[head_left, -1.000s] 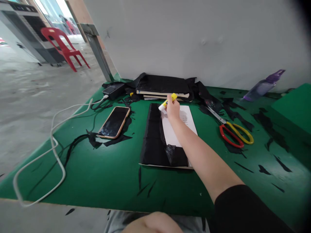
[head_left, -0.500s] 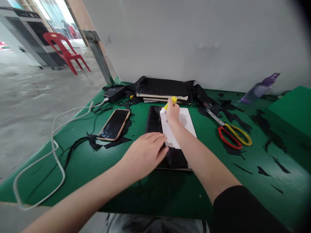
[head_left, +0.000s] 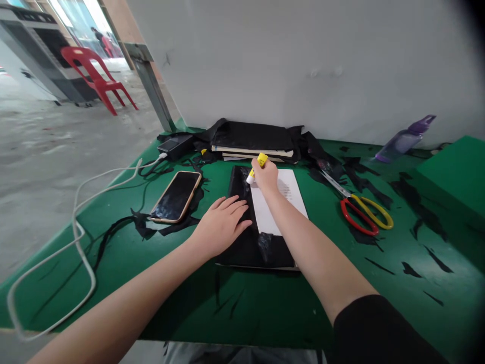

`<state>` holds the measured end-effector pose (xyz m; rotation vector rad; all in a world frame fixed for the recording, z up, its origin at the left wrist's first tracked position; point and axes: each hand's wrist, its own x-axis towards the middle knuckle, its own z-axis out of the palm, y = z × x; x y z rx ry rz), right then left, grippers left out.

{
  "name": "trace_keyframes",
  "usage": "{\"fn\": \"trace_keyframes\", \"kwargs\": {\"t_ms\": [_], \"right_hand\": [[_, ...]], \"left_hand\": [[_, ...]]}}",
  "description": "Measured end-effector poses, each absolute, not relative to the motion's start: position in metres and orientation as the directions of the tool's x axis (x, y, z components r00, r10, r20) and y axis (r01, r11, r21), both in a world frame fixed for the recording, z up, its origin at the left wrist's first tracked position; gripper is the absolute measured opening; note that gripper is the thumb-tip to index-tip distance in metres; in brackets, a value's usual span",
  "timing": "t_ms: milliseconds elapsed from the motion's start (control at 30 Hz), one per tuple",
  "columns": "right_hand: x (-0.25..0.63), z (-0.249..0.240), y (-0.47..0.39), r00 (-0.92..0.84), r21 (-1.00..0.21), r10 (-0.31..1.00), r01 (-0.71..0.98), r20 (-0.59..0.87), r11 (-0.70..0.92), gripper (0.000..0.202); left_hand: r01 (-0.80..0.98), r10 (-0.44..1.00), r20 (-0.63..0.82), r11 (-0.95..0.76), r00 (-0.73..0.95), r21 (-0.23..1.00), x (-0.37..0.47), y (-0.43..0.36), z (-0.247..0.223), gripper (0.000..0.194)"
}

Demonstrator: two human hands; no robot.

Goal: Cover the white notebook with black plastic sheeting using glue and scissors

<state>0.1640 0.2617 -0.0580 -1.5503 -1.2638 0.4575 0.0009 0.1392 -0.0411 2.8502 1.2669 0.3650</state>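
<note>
My right hand (head_left: 266,175) grips a yellow and white glue stick (head_left: 256,167), its tip touching the far left corner of a white page (head_left: 282,202). The page belongs to a book wrapped in black plastic sheet (head_left: 242,237) that lies on the green table (head_left: 159,273). Flat on that black sheet, left of the page, rests my left hand (head_left: 222,225) with its fingers spread.
A phone (head_left: 175,195) lies left of the book, with a white cable (head_left: 81,237) and a black charger (head_left: 175,144) beyond it. Red and yellow scissors (head_left: 361,210) lie to the right. A purple bottle (head_left: 405,139) lies at the back right. Stacked books under black plastic (head_left: 253,141) stand against the wall. Black scraps litter the table.
My left hand came up from my lap and settled flat on the black sheet. The glue stick in my right hand shifted slightly left along the page's far edge.
</note>
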Motion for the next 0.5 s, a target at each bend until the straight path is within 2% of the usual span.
{"fn": "trace_keyframes", "kwargs": {"t_ms": [200,500], "right_hand": [[0.1627,-0.0588,0.2592,0.284,-0.834,0.899,0.533,0.334,0.142,0.027],[0.1607,-0.0631,0.2585,0.210,-0.811,0.897,0.539,0.390,0.226,0.039]], "left_hand": [[0.682,0.688,0.184,-0.724,0.702,0.107,0.0017,0.1400,-0.0418,0.042],[0.690,0.704,0.164,-0.710,0.691,0.142,0.0016,0.1406,-0.0438,0.043]]}}
